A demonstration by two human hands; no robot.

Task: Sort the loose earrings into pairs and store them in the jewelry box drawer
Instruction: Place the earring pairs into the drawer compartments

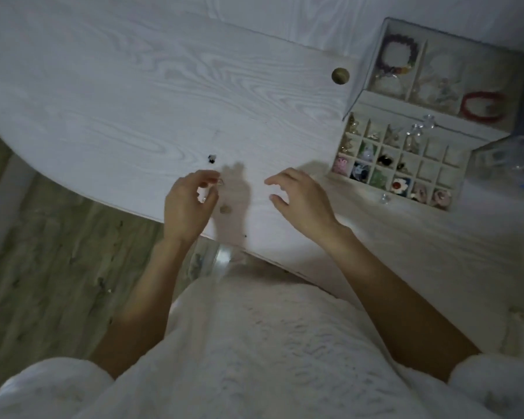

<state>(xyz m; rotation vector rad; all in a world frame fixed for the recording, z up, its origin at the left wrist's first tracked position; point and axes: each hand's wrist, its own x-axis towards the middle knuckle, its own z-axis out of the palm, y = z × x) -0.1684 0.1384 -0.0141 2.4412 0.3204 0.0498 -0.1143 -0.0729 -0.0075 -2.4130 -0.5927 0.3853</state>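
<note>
Left grip (191,201) pinches a small thin earring (220,181) between thumb and forefinger, lifted just above the bench (118,101); the piece is too small and dim to tell its shape. Right grip (300,196) hovers level with it, fingers spread and loosely curved, holding nothing. Its open pose suggests it is ready either to take the piece or to reach for a match.

Just beyond the left grip lies a dark loose earring (211,158) on the bench, and just below the pinched piece sits a small pale bit (225,209), probably another earring. Both lie within easy reach, likely so they can be compared before pairing.

Beyond and to the outer side of the right grip stands the jewelry box (372,68), with its drawer (449,204) pulled out toward the person. The drawer is split into small square cells. Many already hold earrings, among them a red-and-white flower earring (401,184), while cells on the side farthest from the grips look bare. A clear bead (384,198) rests on the bench, touching or just beside the drawer's front edge. Above the drawer, the open top tray shows a purple bracelet (401,52) and a red bracelet (483,107).
</note>
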